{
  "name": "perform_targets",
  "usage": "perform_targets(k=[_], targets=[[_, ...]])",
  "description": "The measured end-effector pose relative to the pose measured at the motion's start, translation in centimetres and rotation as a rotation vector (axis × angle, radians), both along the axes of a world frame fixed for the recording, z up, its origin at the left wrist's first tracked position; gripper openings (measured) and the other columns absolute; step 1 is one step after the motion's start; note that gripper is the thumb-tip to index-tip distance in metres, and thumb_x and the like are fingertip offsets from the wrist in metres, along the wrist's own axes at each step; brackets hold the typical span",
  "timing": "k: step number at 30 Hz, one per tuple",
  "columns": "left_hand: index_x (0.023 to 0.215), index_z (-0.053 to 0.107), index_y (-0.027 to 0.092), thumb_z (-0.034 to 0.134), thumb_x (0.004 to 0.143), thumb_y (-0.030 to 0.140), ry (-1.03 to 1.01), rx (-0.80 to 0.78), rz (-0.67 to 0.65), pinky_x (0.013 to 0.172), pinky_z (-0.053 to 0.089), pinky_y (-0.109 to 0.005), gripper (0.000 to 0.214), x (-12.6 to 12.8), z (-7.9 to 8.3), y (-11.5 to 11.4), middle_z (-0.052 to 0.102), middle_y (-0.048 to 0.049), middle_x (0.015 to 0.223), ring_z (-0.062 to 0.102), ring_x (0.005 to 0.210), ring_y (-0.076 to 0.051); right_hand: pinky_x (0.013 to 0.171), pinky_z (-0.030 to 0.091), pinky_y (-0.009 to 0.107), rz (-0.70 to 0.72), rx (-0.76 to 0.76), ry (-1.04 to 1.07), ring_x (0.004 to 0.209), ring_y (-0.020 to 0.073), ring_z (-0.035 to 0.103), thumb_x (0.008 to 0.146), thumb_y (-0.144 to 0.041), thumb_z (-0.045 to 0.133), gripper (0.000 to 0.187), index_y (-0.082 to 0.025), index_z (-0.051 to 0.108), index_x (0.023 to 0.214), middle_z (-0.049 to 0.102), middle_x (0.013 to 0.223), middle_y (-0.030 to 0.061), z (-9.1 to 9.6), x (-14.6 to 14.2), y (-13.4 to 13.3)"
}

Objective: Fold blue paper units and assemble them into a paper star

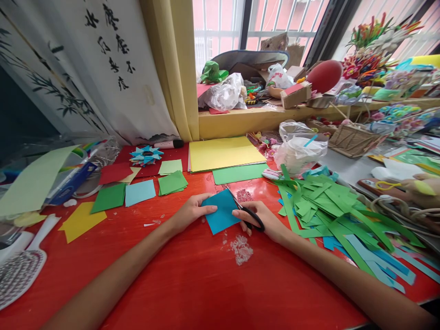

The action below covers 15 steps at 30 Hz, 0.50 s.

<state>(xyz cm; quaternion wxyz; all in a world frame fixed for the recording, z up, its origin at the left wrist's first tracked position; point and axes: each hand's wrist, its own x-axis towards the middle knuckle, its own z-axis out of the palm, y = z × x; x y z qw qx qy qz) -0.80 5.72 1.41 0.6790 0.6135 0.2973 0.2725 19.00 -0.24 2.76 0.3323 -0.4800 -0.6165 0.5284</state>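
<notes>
A blue sheet of paper (220, 214), roughly square, is held above the red table in front of me. My left hand (196, 211) pinches its left edge, thumb on top and fingers underneath. My right hand (263, 220) grips a pair of scissors (258, 218) with black handles, fingers through the loops. The scissors' blades lie along the paper's upper right edge; whether they are cutting into it I cannot tell. The right thumb sits close to the sheet's right corner.
A heap of green strips (323, 206) and light blue strips (373, 261) covers the right side. Green squares (172, 182), a light blue square (140, 192) and yellow paper (84, 221) lie left. Behind are a yellow stack (225, 153) and a folded paper ring (146, 156). A white hairbrush (24, 270) lies front left.
</notes>
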Motion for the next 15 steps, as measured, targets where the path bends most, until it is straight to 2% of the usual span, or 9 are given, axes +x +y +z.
perform_targets(k=[15], targets=[[0.092,0.057,0.015,0.060,0.071,0.030,0.017,0.006,-0.005,0.065,0.045,-0.025,0.027,0.00,-0.07,0.07,0.062,-0.0031,0.085,0.056,0.072,-0.015,0.044,0.033,0.020,-0.023,0.023,0.021,0.041,0.0083,0.047,0.077,-0.044,0.050,0.034,-0.016,0.048,0.058,0.052,0.049,-0.0023,-0.87,-0.07,-0.14]])
